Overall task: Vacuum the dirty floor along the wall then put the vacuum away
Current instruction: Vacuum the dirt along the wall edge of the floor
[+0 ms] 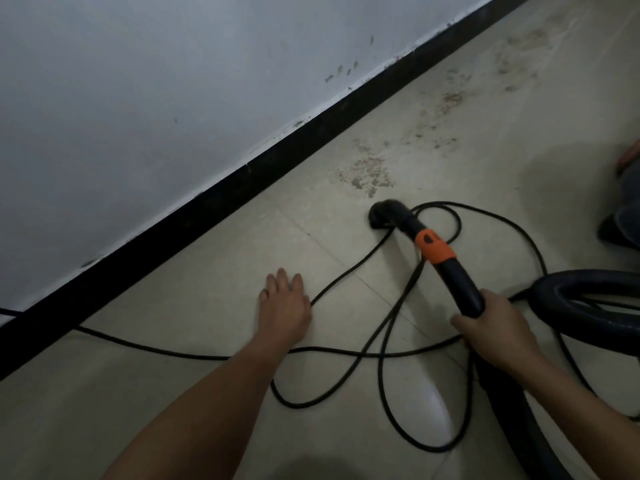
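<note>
A: Okay, hands first. Right hand (491, 329)?
B: Fingers curled tight round the lower end of the black vacuum wand (462, 284). Left hand (285, 303) lies flat, palm down on the floor tile (194, 341), fingers straight, holding nothing. Both sit well out from the black skirting board (207, 209), the left one nearer it.
A: Outward from there?
B: Wand runs up through an orange collar (434, 247) to a small round nozzle (382, 214), mouth down on the tile, a short way off the skirting board. Power cord (346, 282) loops all around. One strand goes under or beside the nozzle, and one passes the left hand's edge; touching or not, cannot tell. What looks like the vacuum body (588, 299) is farthest from the skirting board, partly cut off. Thick hose (512, 417) drops away below the right hand.
A: Step?
B: Vacuuming, early I'd judge. Brown gritty dirt (370, 173) begins just past the nozzle and carries on in patches further along the skirting board, a gap off it. None of it looks cleared.
A: Next move needs?
B: Push the nozzle along the skirting board into the first patch, mouth kept flat. Probably shift the cord loop first, or it drags.
A: Wand look?
B: Matt black rigid tube, slight bend, stubby elbow head. Dim light, detail soft.
</note>
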